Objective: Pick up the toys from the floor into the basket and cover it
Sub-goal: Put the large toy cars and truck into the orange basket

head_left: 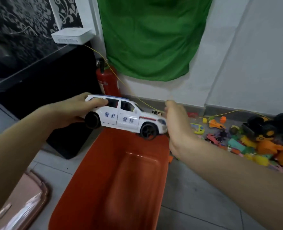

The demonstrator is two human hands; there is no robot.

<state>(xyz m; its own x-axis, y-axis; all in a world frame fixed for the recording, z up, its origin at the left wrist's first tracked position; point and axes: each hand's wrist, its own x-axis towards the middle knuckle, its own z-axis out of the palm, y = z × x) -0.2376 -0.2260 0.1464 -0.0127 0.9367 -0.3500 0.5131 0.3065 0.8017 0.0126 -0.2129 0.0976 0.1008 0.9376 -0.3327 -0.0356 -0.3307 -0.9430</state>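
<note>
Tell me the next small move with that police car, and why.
Probably lower the white toy police car into the red basket and let go. The left hand grips its rear, the right hand steadies its front, and it already hangs over the basket's open far end, which looks empty.

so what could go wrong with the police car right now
1. The white toy police car hangs over the far end of the orange plastic basket, its front wheel at the rim; released here, it might tip out onto the floor.
2. The left hand grips only the car's rear, while the right hand lies open at the front, so it could swing or slip.
</note>
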